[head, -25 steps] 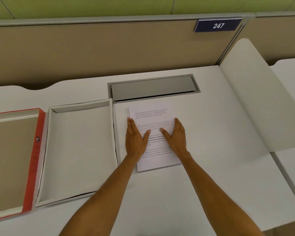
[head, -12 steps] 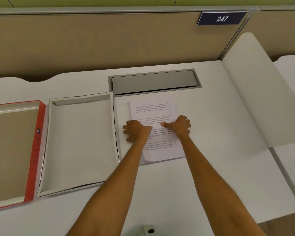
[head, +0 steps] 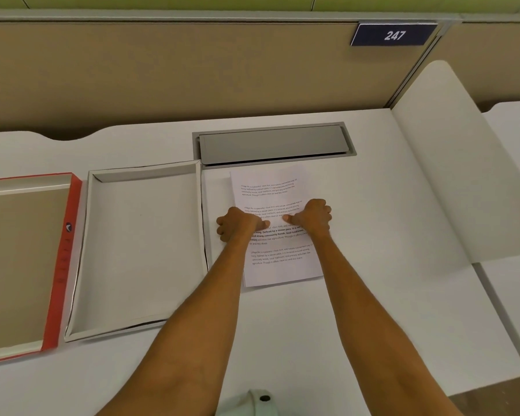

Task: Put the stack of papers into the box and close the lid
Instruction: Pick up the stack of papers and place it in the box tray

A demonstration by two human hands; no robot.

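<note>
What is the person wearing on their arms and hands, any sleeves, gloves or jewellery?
Nothing shows. Both forearms are bare from the bottom edge of the picture to the wrists, with no sleeves in sight. The left hand and right hand have no gloves, and no watch, bracelet or ring is visible.

Both hands, flat a second ago, now grip the stack of papers (head: 275, 223) sides, fingers (head: 222, 226) curled under
</note>
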